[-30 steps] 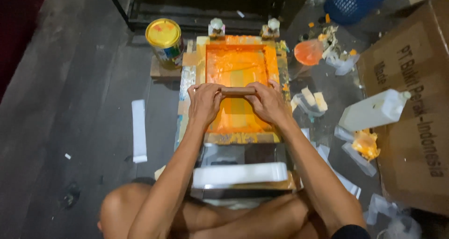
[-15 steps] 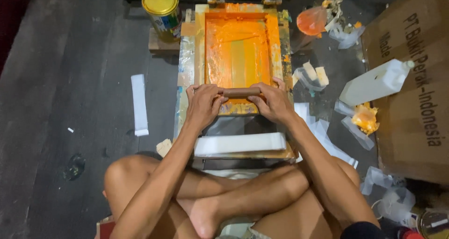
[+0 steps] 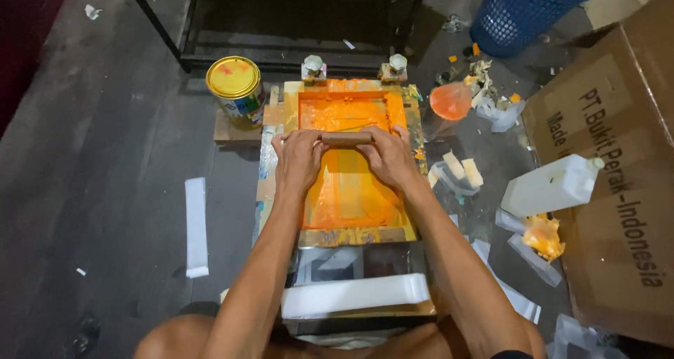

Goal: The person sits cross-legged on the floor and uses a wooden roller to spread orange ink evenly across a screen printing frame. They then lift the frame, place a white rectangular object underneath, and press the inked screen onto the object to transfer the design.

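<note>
Where both hands grip it, the wooden squeegee (image 3: 347, 139) lies level; orange-smeared

Printing frame (image 3: 351, 222) lies on the floor, centre, straight before the seated person. Both hands rest on a squeegee (image 3: 347, 139) set across the frame's far half: left hand (image 3: 298, 159) at its left end, right hand (image 3: 387, 155) at its right. Paint can (image 3: 235, 92) just left of the frame's far corner. Jug (image 3: 551, 185) and cardboard box (image 3: 618, 190) to the right; basket (image 3: 530, 8) far right, behind.
</note>
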